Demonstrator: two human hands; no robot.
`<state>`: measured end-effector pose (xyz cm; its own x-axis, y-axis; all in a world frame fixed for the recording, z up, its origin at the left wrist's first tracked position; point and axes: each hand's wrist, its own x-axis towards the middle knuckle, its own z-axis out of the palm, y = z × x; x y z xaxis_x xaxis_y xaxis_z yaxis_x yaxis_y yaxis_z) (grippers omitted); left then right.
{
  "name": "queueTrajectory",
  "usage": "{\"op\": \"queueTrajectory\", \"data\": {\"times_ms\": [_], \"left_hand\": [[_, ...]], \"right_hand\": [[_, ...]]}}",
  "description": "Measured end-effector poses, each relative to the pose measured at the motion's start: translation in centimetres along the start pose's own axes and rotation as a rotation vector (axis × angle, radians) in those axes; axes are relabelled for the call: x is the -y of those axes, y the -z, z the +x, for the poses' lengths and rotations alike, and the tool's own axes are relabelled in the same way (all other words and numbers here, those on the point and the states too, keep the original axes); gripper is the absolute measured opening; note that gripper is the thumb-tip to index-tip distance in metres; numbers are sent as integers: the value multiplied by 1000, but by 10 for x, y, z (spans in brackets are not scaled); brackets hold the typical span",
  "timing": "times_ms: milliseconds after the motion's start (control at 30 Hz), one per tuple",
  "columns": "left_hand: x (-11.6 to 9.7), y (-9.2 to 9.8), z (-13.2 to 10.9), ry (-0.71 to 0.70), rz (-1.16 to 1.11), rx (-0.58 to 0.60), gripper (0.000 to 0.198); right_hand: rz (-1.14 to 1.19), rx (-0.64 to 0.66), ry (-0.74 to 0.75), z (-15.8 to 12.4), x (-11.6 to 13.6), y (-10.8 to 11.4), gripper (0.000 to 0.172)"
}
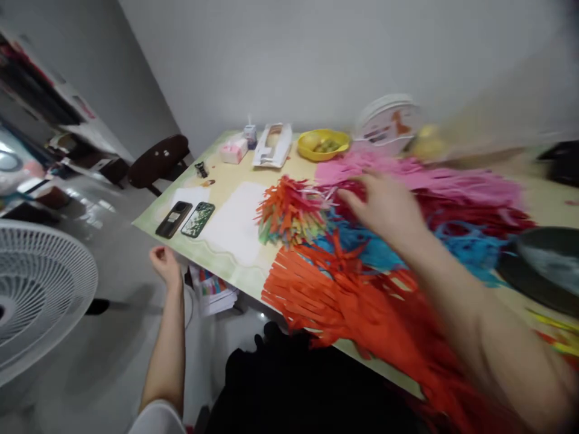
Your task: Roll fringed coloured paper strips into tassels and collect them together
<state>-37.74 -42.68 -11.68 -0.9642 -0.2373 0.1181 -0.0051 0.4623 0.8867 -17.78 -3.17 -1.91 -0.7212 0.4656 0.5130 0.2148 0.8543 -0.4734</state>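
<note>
My right hand is over the dark red fringed paper, thumb and fingers apart, slightly blurred; whether it touches the strips I cannot tell. Just left of it sits a multicoloured pompom of orange, pink, yellow and green strips. Around the hand spread pink fringed paper, blue fringed paper and orange fringed paper, which hangs over the front table edge. My left hand is beside the table's left front edge, fingers curled closed; their inside is hidden.
Two phones lie near the table's left corner, beside white paper. A tissue pack, a white package and a yellow bowl stand toward the wall. A white fan and a brown stool are at left.
</note>
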Motion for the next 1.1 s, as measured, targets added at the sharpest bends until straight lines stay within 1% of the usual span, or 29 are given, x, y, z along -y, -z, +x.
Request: {"op": "queueTrajectory", "data": {"times_ms": [33,67,100,133,167,233,333,400,467,567,633,700,767,833,867,900,933,967,1000,1033,1067,1100], "left_hand": [[22,8,-5,68,76,-23,34],[43,11,-13,139,152,-27,37],[63,10,-22,213,226,-10,39],[81,6,-31,285,294,16,39],[98,1,-39,351,357,43,39],[123,-9,-53,461,460,98,39],[146,-11,-62,548,561,177,39],[152,-7,-63,560,601,201,38],[153,0,-61,549,619,193,39],[147,15,-61,499,584,153,39],[139,30,-64,440,526,104,38],[127,49,-74,351,456,31,37],[111,68,-93,226,385,-51,31],[90,83,-123,69,309,-111,13],[79,87,-140,-15,269,-118,11],[67,89,-160,-97,227,-108,15],[54,88,-180,-173,187,-87,20],[41,86,-201,-246,150,-34,24],[29,82,-220,-342,107,50,26],[16,76,-238,-481,65,195,23],[3,71,-253,-596,52,349,19],[-10,64,-264,-702,60,509,15]], "right_hand": [[-46,-5,19,-13,8,13,38],[-41,-2,44,-27,18,24,41],[-9,-10,63,-44,29,33,43],[23,37,86,-61,41,39,42],[80,44,116,-79,52,43,40],[177,94,138,-114,70,44,34],[267,134,97,-154,80,39,27],[309,139,56,-172,79,33,27],[347,142,24,-185,76,27,26],[412,153,-12,-201,75,19,23],[453,170,-60,-212,78,12,21],[505,219,-125,-223,86,0,20],[601,311,-177,-231,99,-14,21],[736,408,-203,-236,117,-29,26],[812,447,-209,-238,126,-34,31],[896,475,-211,-238,134,-38,41],[987,492,-217,-239,141,-40,55],[1078,497,-227,-239,147,-41,69],[1161,495,-245,-240,150,-40,79],[1224,475,-286,-241,151,-37,82],[1256,433,-359,-241,149,-33,76],[1251,374,-461,-242,144,-28,65]]}}
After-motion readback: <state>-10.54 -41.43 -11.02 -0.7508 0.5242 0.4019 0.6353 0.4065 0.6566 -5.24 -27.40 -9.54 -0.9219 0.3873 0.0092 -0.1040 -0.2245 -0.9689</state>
